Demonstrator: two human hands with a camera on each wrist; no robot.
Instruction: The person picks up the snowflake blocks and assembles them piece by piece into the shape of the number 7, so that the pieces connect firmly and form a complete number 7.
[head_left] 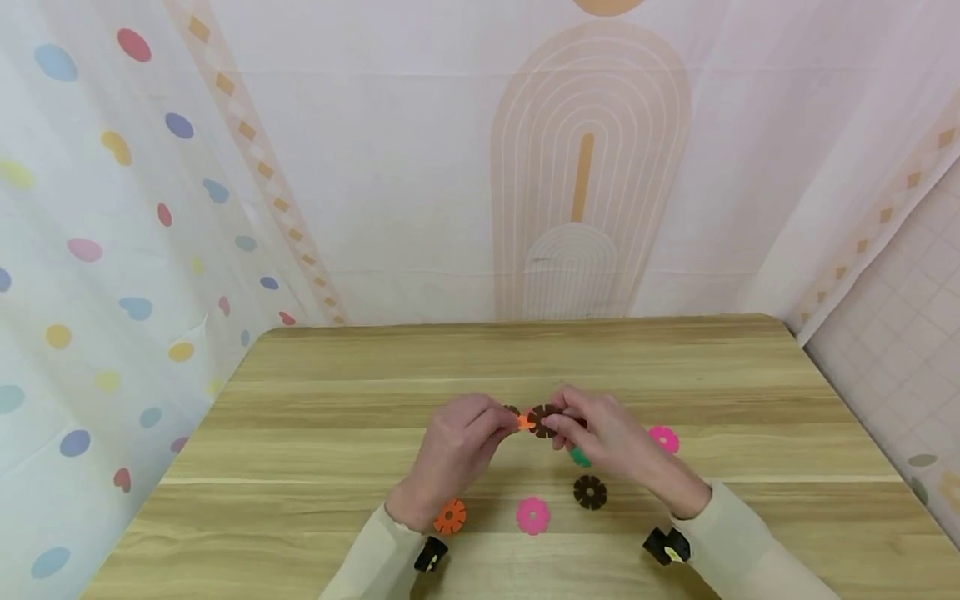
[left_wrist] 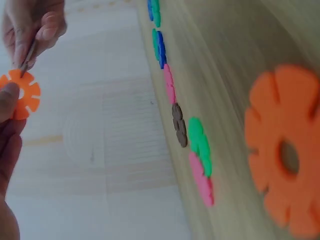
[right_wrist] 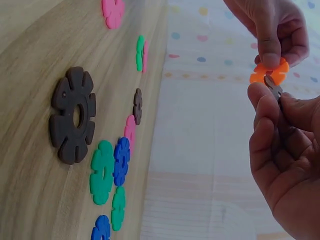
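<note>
Left hand [head_left: 457, 442] pinches an orange disc [head_left: 526, 422]; right hand [head_left: 600, 433] pinches a brown disc [head_left: 543, 419]. Both discs are held above mid-worktop [head_left: 315, 433], rims touching. In the wrist views, the orange disc shows its face and the brown one is edge-on, its planes roughly crosswise.

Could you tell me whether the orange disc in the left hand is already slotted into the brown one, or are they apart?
Cannot tell for certain. The orange disc and brown disc meet edge to edge, crosswise, between both hands; whether the slots have engaged is hidden.
</note>
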